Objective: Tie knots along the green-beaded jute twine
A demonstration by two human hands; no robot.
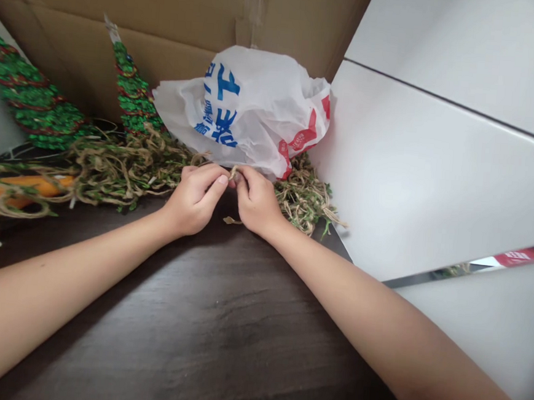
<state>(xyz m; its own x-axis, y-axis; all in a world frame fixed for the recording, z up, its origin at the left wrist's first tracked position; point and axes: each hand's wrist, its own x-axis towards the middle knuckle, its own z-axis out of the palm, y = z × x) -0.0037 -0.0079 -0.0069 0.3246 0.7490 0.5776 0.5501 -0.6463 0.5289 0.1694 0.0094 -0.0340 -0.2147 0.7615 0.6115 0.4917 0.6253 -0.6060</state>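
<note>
1. Jute twine is a short twisted bit held up between both hands, near the far part of a dark wood table, just in front of a white plastic bag
2. Left hand: the thumb and curled fingers are clamped on the twine from one side
3. Right hand: the thumb and fingers pinch the same bit from the other side, with the two hands' fingertips almost touching
4. Work in hand: both hands are busy at this one small bit, and a short loose end lies on the table below them
5. Around the hands, a tangle of twine with small green leaves spreads left and right behind them, and two green sequin cones lean against a cardboard box wall
</note>
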